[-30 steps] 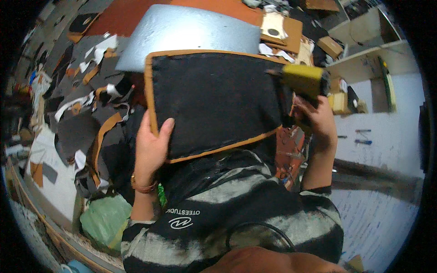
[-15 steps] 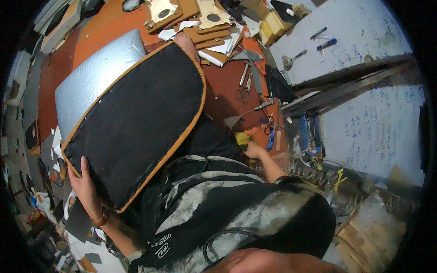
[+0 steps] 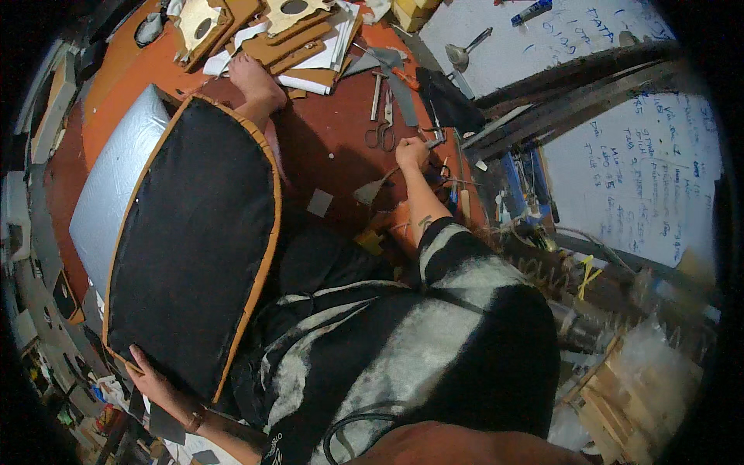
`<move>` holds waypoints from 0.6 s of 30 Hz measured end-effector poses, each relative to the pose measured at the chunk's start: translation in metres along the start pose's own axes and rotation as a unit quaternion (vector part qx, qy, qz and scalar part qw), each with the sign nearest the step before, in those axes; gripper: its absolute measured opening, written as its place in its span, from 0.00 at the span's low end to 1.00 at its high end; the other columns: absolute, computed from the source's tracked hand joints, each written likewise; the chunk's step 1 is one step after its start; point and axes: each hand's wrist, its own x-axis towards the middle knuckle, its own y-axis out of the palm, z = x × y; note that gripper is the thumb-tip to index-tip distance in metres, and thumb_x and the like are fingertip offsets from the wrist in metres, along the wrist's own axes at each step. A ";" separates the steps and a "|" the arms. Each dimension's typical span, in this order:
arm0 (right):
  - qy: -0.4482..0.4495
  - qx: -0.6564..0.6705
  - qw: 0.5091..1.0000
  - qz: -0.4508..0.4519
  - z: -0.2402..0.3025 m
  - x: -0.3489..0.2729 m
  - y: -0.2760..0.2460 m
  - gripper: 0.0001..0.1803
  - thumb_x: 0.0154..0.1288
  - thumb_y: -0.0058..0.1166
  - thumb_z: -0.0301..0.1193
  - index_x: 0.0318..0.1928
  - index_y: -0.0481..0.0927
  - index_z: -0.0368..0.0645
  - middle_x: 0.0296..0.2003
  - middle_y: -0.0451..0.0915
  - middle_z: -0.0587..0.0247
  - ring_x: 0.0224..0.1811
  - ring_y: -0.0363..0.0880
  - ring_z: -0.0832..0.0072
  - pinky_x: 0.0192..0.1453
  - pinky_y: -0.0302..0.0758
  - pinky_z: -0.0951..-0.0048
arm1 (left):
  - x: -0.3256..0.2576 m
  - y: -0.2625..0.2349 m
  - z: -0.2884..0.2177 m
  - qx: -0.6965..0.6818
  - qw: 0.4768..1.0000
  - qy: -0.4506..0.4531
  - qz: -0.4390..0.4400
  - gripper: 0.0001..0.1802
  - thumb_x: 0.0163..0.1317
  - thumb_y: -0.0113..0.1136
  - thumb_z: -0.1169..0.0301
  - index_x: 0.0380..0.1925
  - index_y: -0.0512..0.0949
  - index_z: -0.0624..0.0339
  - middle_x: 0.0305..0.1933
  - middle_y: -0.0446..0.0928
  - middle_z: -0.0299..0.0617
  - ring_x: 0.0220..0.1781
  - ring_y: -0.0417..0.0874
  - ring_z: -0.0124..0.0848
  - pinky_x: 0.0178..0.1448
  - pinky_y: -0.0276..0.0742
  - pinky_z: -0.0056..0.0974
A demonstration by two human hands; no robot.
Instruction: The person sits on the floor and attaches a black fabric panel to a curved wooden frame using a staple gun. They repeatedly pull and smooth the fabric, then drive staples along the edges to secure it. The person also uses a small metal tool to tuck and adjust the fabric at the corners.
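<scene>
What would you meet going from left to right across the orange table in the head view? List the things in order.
Grey sheet → black panel with orange edging → small grey square scrap → scissors → right hand → black cloth.

Scissors (image 3: 380,132) are seen lying on the orange-red table (image 3: 341,147). Tan cardboard templates (image 3: 256,35) are stacked beyond the scissors, and a metal spoon (image 3: 465,50) is seen to their right.
</scene>
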 end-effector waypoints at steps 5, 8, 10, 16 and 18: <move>0.203 -0.034 0.962 -0.181 -0.065 -0.025 -0.014 0.20 0.73 0.59 0.43 0.54 0.86 0.40 0.53 0.86 0.38 0.50 0.89 0.44 0.49 0.84 0.40 | 0.005 0.003 -0.005 0.060 0.998 -0.004 -0.009 0.43 0.78 0.58 0.43 0.74 0.70 0.74 0.72 0.77 0.60 0.68 0.81 0.47 0.75 0.72 0.44; 0.291 -0.096 0.920 -0.243 -0.116 -0.060 -0.022 0.24 0.74 0.57 0.42 0.60 0.82 0.37 0.57 0.83 0.38 0.51 0.89 0.45 0.48 0.84 0.39 | 0.004 0.004 -0.005 0.051 0.999 0.001 -0.007 0.41 0.79 0.59 0.46 0.73 0.70 0.74 0.72 0.77 0.58 0.68 0.81 0.44 0.75 0.72 0.43; 0.316 -0.090 0.919 -0.217 -0.142 -0.079 -0.028 0.24 0.74 0.56 0.42 0.61 0.81 0.37 0.58 0.83 0.38 0.52 0.88 0.46 0.47 0.83 0.40 | 0.008 0.004 0.003 0.002 1.000 0.012 0.005 0.38 0.79 0.60 0.50 0.73 0.71 0.73 0.71 0.78 0.56 0.67 0.82 0.42 0.74 0.72 0.42; 0.296 0.009 0.952 -0.082 -0.188 -0.103 -0.053 0.26 0.75 0.54 0.41 0.64 0.78 0.35 0.59 0.82 0.39 0.53 0.87 0.47 0.46 0.83 0.42 | 0.005 0.003 0.001 -0.134 0.990 0.031 0.037 0.31 0.80 0.61 0.54 0.68 0.76 0.71 0.63 0.83 0.49 0.60 0.82 0.37 0.69 0.74 0.40; 0.298 0.059 0.952 -0.040 -0.193 -0.103 -0.064 0.26 0.75 0.54 0.40 0.65 0.77 0.34 0.59 0.82 0.40 0.53 0.87 0.47 0.46 0.83 0.43 | 0.021 -0.009 0.027 0.021 0.997 0.075 -0.016 0.28 0.79 0.62 0.56 0.66 0.77 0.70 0.60 0.84 0.48 0.58 0.83 0.37 0.68 0.74 0.40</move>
